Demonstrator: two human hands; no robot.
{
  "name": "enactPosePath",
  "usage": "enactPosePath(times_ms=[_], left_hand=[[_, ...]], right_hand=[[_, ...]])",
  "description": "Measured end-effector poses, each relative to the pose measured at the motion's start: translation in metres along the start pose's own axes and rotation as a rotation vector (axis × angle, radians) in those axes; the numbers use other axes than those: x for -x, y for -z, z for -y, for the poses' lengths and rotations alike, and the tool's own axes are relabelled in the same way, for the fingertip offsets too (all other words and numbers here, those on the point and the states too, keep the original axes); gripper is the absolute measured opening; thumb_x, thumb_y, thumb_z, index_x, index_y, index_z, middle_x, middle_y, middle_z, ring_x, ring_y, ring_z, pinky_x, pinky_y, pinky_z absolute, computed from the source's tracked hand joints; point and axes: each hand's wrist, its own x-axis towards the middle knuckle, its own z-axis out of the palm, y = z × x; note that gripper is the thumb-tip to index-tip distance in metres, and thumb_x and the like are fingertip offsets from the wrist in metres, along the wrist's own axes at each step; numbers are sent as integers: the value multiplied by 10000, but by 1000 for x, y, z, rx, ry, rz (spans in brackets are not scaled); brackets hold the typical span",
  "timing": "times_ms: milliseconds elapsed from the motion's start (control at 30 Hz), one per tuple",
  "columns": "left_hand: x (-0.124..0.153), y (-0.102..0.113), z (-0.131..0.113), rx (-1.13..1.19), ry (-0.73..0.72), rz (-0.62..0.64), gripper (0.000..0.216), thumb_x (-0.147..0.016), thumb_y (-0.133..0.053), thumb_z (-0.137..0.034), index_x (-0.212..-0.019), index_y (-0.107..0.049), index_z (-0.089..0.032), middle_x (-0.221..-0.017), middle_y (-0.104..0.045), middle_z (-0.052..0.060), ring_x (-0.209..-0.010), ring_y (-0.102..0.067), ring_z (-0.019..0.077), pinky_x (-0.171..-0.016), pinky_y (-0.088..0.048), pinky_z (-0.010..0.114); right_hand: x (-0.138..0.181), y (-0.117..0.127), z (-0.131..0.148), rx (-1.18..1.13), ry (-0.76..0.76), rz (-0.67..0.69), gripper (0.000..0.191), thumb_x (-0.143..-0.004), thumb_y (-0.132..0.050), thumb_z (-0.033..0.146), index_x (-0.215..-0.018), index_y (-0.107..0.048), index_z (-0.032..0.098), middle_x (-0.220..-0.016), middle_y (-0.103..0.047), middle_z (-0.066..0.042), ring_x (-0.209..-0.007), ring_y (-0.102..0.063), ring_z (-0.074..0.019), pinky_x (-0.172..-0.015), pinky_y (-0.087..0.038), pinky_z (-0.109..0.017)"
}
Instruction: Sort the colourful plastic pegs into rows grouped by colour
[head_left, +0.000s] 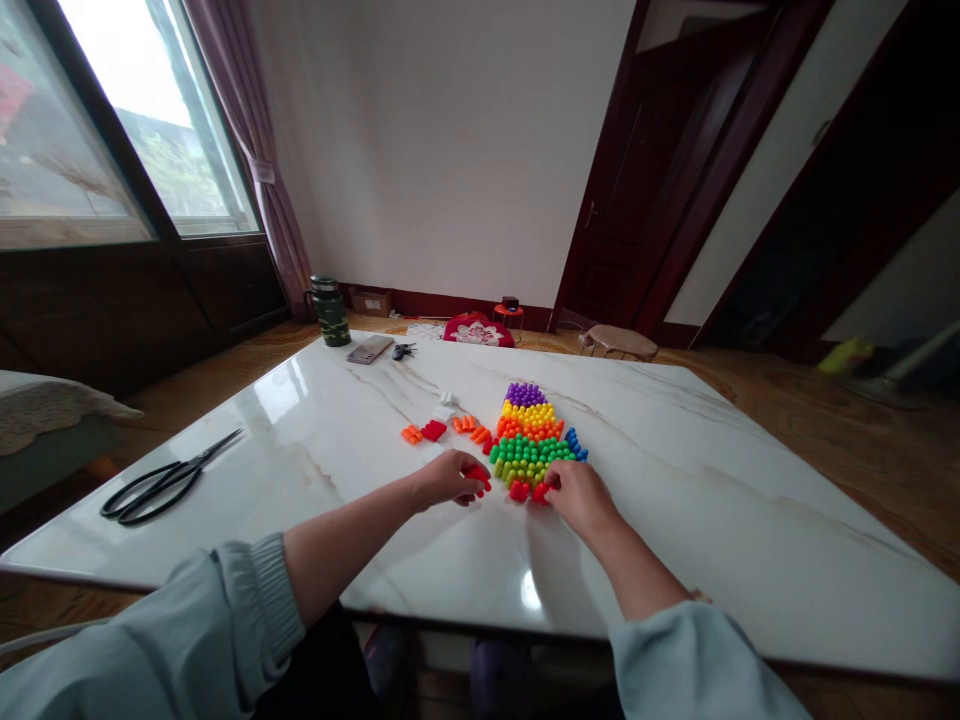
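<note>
We are pinching a red peg [478, 476] in our left hand [448, 478], its grip clamped on it just left of the rainbow peg cluster [529, 440] lying mid-desk [675, 500]. Our right hand [576, 495] is touching the cluster's near red row [529, 491]; whether that grip is closing, we cannot tell. We are judging the pegs light, hard and smooth, apt to skid on glossy marble, so best pinched at the sides. No legible writing is showing.
</note>
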Motion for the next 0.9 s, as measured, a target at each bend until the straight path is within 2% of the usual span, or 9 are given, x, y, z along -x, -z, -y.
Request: enactPosePath(times_ms=[367, 600, 667, 733, 833, 900], left_hand=[[3, 2, -6, -247, -176, -52, 286, -629, -653, -124, -905, -723, -144, -708, -710, 15, -560, -590, 112, -567, -483, 231], [4, 0, -15, -354, -301, -163, 261, -583, -708, -115, -835, -724, -182, -771, -705, 9, -681, -590, 141, -658, -470, 245], [3, -4, -18, -222, -299, -158, 222, -594, -752, -157, -808, -690, -169, -745, -694, 16, -689, -612, 152, -661, -491, 259], [2, -9, -22, 73, -260, -110, 278, -611, -808, -219, -820, -638, -150, -737, -685, 24, -696, -641, 154, -694, -521, 284], [4, -18, -33, 492, -247, -36, 413, -640, -855, -303, -889, -564, -147, -798, -688, 33, -743, -676, 144, -800, -545, 324], [7, -22, -41, 608, -264, -16, 436, -668, -851, -331, -917, -539, -155, -812, -689, 26, -755, -682, 134, -831, -546, 325]], right_hand=[[-4, -16, -3, 10, 38, -11, 158, -701, -618, 73, -751, -694, 202, -777, -707, -28, -738, -625, -164, -624, -357, -241], [0, 3, 6, 17, -4, -35, 77, -724, -660, 140, -715, -683, 213, -754, -707, -33, -729, -637, -180, -610, -377, -251], [1, 10, 14, -75, 17, -87, 53, -757, -662, 213, -708, -680, 222, -749, -708, -26, -710, -639, -178, -619, -408, -258], [0, 13, 21, -277, 62, -118, 64, -767, -665, 282, -765, -690, 222, -768, -712, -14, -662, -636, -160, -628, -449, -259], [-4, 15, 30, -604, 122, -120, 235, -744, -680, 327, -938, -697, 196, -855, -726, -33, -655, -649, -152, -643, -506, -265], [-6, 16, 33, -724, 154, -147, 273, -739, -675, 322, -968, -698, 175, -885, -732, -56, -709, -666, -169, -674, -528, -277]])
